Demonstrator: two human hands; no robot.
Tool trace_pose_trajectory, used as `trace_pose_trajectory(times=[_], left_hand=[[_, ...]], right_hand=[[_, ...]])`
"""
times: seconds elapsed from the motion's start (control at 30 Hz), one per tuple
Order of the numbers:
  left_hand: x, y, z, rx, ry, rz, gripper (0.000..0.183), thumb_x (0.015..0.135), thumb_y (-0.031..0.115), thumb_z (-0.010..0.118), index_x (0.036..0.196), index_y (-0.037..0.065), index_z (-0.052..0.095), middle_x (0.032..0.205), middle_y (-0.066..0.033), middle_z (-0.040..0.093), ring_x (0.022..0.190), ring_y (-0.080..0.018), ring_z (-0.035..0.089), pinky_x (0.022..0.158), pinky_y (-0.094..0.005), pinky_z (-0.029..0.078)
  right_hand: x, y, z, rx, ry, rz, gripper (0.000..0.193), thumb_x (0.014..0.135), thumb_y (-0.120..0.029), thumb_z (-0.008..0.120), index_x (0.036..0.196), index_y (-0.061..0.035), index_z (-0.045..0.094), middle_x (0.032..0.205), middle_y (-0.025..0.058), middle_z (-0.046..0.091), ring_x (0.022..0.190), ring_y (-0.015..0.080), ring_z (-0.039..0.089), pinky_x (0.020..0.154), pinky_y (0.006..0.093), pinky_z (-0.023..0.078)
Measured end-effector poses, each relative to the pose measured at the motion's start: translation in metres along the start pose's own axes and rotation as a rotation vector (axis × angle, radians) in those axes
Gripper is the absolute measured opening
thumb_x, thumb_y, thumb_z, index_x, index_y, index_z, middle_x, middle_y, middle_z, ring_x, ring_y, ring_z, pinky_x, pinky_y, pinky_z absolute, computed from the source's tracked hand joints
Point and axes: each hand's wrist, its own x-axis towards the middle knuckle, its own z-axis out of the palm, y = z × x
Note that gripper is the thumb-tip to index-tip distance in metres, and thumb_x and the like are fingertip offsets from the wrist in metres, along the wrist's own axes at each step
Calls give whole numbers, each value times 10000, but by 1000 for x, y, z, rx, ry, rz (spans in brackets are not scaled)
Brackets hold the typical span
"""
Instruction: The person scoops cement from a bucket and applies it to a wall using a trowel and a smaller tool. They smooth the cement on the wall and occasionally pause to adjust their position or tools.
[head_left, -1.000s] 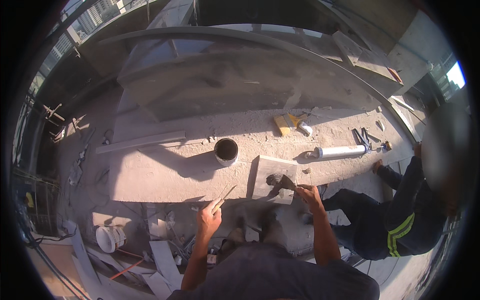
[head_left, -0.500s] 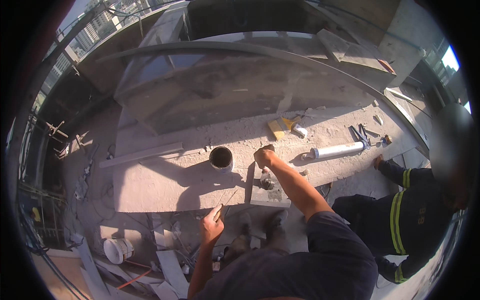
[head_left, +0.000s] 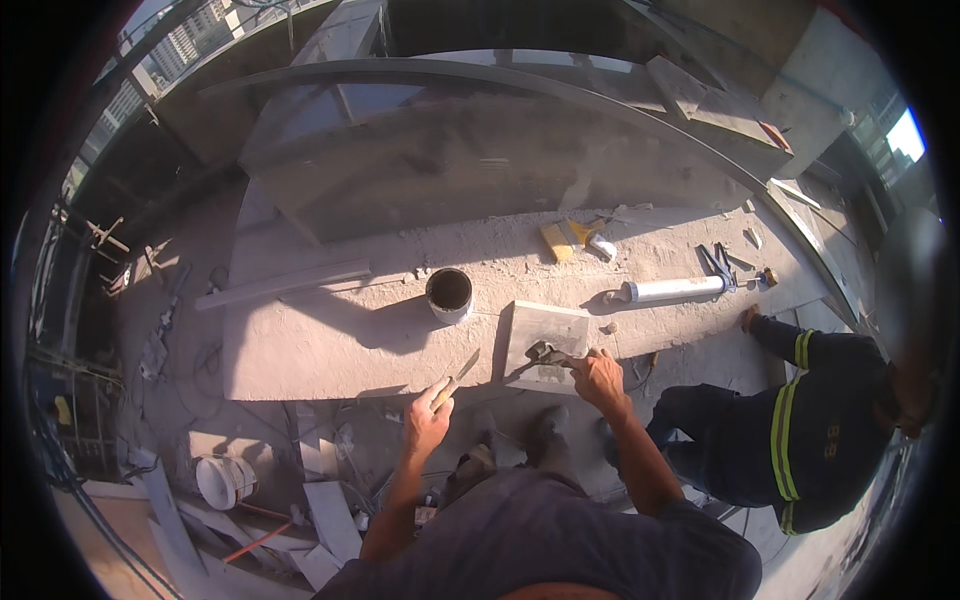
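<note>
- The worktop (head_left: 330, 340) is a long, dusty stone slab lit by low sun, with a curved parapet behind it.
- A co-worker (head_left: 800, 430) in dark clothes with reflective stripes crouches at the right end, one hand resting on the slab edge.
- A square grey tile (head_left: 547, 335) lies flat on the worktop's near edge, just right of a round can (head_left: 449, 294) with dark contents.
- A white sealant tube (head_left: 672, 290) lies further right, well apart from the tile; yellow blocks (head_left: 562, 238) sit beyond it.
- The right hand (head_left: 597, 377) is closed around a trowel (head_left: 541, 355), whose blade touches the tile's near edge with a dark dab of paste on it.
- The left hand (head_left: 428, 418) is closed around a narrow scraper (head_left: 460, 372), its blade pointing up toward the can and held clear of the slab.
- To do this well, I judge the trowel should be kept low and flat so the paste spreads evenly, with the tile staying fully on the slab.
</note>
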Motion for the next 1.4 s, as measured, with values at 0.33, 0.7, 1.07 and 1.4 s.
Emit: trace_pose_trajectory(times=[0.33, 0.7, 1.07, 1.4], left_hand=[[41, -5, 28, -83, -104, 15, 365, 1088, 198, 683, 1378, -23, 703, 1174, -207, 789, 982, -231, 744, 927, -372, 583], [6, -22, 19, -196, -132, -96, 184, 1074, 145, 645, 1191, 4, 631, 991, -104, 777, 698, -137, 672, 642, -305, 536], [7, -31, 13, -182, -12, -22, 207, 1036, 89, 689, 1216, -1, 640, 889, -101, 756, 682, -170, 703, 656, -335, 558], [2, -35, 0, -160, 39, -34, 172, 1047, 70, 666, 1194, -18, 654, 861, -75, 726, 683, -127, 665, 640, -315, 541]], right_hand=[[-41, 9, 109, 1075, 372, 303, 360, 1108, -281, 655, 1318, -2, 740, 968, 119, 799, 731, 189, 738, 576, 330, 530], [-10, -14, 59, 427, 218, 325, 311, 996, -188, 676, 1283, -139, 787, 940, 192, 760, 818, 346, 728, 774, 462, 606], [13, -15, 19, 132, 218, 104, 364, 916, -177, 711, 1253, -211, 843, 1045, 165, 766, 990, 396, 760, 832, 496, 621], [-14, 75, 46, 906, -70, 527, 419, 950, -404, 829, 1073, -4, 858, 718, 49, 696, 592, 83, 517, 518, 312, 394]])
